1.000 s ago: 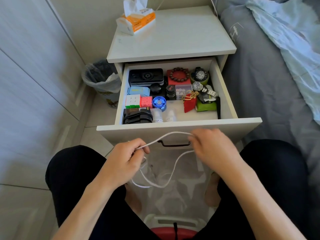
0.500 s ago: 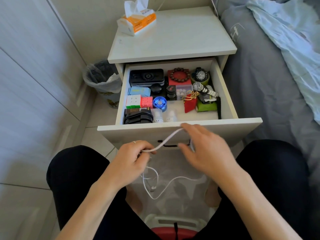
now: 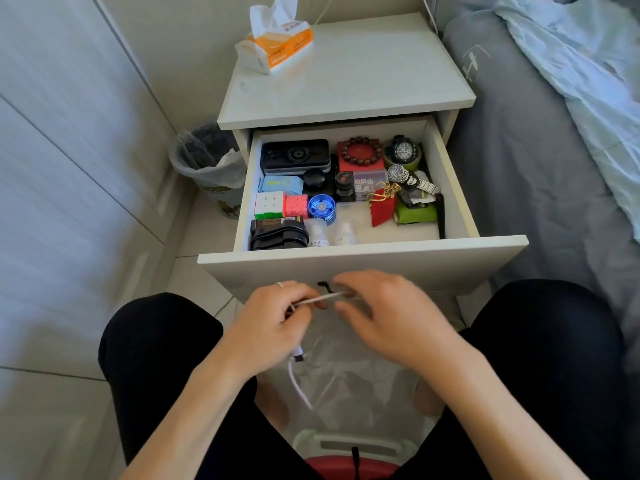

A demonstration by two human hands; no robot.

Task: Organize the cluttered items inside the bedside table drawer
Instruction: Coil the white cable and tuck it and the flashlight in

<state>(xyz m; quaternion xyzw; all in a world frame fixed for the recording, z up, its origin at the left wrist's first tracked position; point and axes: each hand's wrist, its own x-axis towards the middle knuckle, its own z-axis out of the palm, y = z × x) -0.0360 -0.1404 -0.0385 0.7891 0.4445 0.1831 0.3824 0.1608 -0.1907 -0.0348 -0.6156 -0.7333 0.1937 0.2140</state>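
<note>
A white cable runs between my two hands, just below the front of the open drawer. My left hand grips a bunch of it, and its plug end hangs below that hand. My right hand pinches the short taut stretch close to the left hand. Inside the drawer lie a black case, a bead bracelet on a red box, two watches, puzzle cubes, a blue round tin, a red pouch and small bottles.
An orange tissue pack stands on the bedside table top. A lined waste bin sits left of the table, and a grey bed lies to the right. A clear box with a red handle is between my knees.
My hands have come closer together and the loop of cable hanging below them has shortened. My right hand moved left and down, toward my left hand.
</note>
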